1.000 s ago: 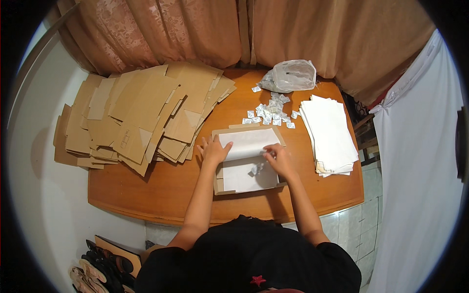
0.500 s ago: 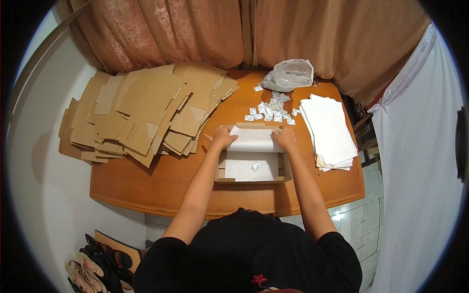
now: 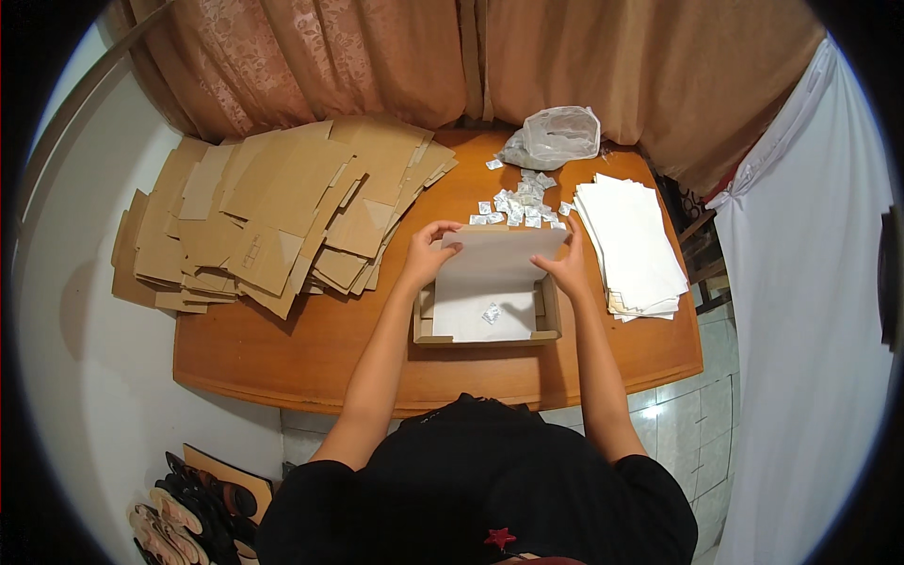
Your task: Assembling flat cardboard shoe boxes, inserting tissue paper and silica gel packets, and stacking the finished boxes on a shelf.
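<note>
An open cardboard box [image 3: 490, 343] lies on the table in front of me, lined with a sheet of white paper [image 3: 457, 320]. On the paper rests one small white sachet [image 3: 491, 314]. The box's flap stands raised at the far side, the upper part of the paper against it. My left hand [image 3: 431, 254] grips the flap's left side, thumb towards the paper. On the right side my right hand [image 3: 565, 264] holds it likewise, thumb in front and fingers behind. Some fingertips are hidden behind the flap.
Flattened cardboard pieces [image 3: 282, 207] are heaped at the left of the wooden table [image 3: 282, 358]. Several loose sachets [image 3: 523, 202] lie beyond the box, by a clear plastic bag [image 3: 563, 137]. A stack of white paper [image 3: 631, 245] lies at the right.
The flap has swung up from the far side, and the paper's upper part has risen with it. Both hands have moved up and slightly outward with it.
</note>
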Demonstrator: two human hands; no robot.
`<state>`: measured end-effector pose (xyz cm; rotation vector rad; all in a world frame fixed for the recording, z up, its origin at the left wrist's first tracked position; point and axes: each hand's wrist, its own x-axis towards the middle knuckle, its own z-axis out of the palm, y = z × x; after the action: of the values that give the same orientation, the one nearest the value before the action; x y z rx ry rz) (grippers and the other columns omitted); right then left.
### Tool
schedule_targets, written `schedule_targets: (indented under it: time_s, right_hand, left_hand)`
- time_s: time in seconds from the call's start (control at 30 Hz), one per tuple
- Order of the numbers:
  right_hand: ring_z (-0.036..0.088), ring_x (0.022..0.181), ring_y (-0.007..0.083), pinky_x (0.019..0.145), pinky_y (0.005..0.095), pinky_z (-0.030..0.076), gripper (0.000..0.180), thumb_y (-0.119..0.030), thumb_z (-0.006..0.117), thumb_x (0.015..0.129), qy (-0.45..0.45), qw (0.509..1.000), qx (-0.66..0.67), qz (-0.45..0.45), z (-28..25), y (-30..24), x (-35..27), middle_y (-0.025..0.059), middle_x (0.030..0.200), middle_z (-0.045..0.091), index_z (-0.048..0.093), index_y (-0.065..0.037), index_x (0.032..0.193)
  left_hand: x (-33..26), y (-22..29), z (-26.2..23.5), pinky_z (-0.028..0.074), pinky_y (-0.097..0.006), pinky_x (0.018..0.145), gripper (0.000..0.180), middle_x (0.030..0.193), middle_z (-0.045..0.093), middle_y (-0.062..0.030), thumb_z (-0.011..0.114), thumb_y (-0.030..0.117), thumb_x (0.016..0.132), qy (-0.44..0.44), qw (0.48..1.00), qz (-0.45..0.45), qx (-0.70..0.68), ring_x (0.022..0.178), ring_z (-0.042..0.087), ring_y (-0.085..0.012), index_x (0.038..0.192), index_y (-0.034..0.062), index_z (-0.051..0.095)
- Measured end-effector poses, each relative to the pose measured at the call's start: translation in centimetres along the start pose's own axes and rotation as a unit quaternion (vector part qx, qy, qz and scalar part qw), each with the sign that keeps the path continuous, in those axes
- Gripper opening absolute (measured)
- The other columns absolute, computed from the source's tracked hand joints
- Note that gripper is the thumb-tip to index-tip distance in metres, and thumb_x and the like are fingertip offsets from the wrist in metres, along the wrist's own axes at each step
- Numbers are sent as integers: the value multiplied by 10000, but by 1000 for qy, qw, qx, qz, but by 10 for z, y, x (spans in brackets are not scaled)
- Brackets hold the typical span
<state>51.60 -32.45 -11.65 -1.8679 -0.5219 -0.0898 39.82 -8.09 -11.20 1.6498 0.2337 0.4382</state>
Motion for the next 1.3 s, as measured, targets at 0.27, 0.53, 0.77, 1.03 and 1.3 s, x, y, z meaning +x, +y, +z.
schedule_targets:
  time_s: [0.27,0.53,0.77,1.03,1.3]
  right_hand:
    - [570,845,181,791,303,435,136,-20,695,623,-85,994,-70,-17,-18,4,-25,68,766,631,632,-20,743]
    - [544,780,228,831,341,399,55,-19,620,662,-7,974,-153,-169,-6,13,-34,48,734,602,610,-72,650]
    - [524,829,197,887,434,345,109,-64,576,696,7,920,-241,-308,-13,11,-50,-9,785,562,623,-152,650]
    - [521,792,185,836,405,354,139,-39,572,693,-17,909,-283,-305,-10,3,-55,-12,801,554,630,-166,693]
    - [520,744,177,796,401,341,183,-33,572,720,4,894,-371,-251,-1,-1,-57,-18,780,589,621,-171,828]
  left_hand:
    - [-38,2,-9,392,-349,890,222,895,640,-47,730,78,672,36,987,113,110,900,585,-202,874,95,640]
    - [-37,-30,-17,278,-376,938,39,796,652,30,648,90,682,67,930,223,286,868,568,-175,695,126,637]
    - [-45,-34,-29,302,-365,924,132,868,647,21,587,-14,676,46,912,232,335,926,550,-186,706,106,634]
    - [-75,4,5,170,-515,1025,397,1237,507,-7,695,315,692,-33,903,192,383,1239,361,-242,1057,188,604]
    - [-74,1,64,-1,-665,989,919,1469,106,-173,698,597,553,-150,854,145,477,1352,-1,-394,1335,223,393]
